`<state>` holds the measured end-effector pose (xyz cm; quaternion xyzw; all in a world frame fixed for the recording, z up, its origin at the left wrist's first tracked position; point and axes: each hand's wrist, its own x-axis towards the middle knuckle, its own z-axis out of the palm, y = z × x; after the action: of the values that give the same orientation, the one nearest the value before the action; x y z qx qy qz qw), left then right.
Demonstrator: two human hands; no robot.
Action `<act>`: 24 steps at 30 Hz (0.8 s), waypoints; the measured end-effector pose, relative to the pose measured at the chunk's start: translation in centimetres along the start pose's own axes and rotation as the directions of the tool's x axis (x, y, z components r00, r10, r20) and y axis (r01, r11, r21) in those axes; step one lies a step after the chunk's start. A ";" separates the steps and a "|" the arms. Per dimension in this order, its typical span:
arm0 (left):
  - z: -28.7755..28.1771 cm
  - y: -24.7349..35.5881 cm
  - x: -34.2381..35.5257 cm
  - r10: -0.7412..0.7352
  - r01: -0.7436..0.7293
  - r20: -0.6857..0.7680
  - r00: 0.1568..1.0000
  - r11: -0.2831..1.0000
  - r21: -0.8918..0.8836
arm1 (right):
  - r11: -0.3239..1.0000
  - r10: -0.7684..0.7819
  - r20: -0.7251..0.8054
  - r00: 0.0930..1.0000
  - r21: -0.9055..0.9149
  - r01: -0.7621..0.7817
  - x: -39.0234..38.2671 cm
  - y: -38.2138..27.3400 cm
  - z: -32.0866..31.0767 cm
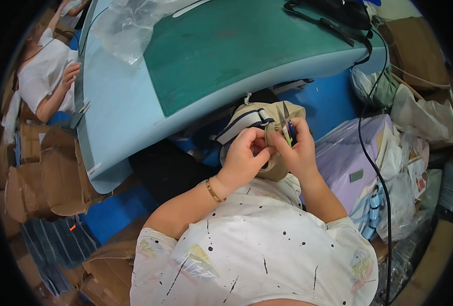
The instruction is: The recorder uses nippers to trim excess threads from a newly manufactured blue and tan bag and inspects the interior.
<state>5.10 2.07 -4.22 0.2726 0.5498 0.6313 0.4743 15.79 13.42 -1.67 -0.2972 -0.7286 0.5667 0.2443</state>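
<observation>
A beige fabric bag [275, 171] with a white and navy strap [244, 124] rests on my lap, below the table's near edge. My left hand [245, 155] is closed, its thumb and fingers pinching the bag's cloth. Close beside it, my right hand [297, 148] is closed round a small pair of thread snips [286, 127] with blue and yellow-green on the handles. The blades point away from me, apart at the tips. My right fingertips also meet the bag near the left hand; exactly what they pinch there is hidden.
Ahead stands a light blue table [117, 112] with a green mat [201, 56], clear plastic [127, 30] and a black strapped bag [338, 20]. A black cable [372, 158] hangs at right, by a wrapped lilac stack [356, 148]. Cardboard boxes [58, 168] and another person [45, 76] are left.
</observation>
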 end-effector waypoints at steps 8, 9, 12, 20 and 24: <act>-1.0 3.8 1.2 -0.080 0.122 0.107 0.991 0.868 -0.482 | 0.788 -0.030 -0.152 0.988 0.604 0.117 0.7 1.6 2.2; -1.2 4.3 1.4 -0.122 0.179 0.140 0.983 0.829 -0.529 | 0.732 -0.042 -0.201 0.979 0.660 0.167 0.9 1.7 2.6; -1.2 5.4 1.5 -0.134 0.162 0.091 0.987 0.870 -0.465 | 0.718 -0.047 -0.181 0.982 0.677 0.159 1.1 2.0 3.2; -0.5 3.4 1.9 0.175 -0.148 -0.122 0.977 0.968 0.200 | 0.819 -0.098 -0.186 0.978 0.544 0.186 0.2 3.2 4.6; -2.1 4.5 1.5 0.164 -0.092 -0.132 0.978 0.895 0.436 | 0.903 -0.144 -0.081 0.986 0.396 0.164 0.9 -0.5 2.2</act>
<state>1.33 2.79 -0.70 0.3522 0.6927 0.5459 0.3132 13.53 12.45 -1.68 -0.1963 -0.6116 0.6756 0.3620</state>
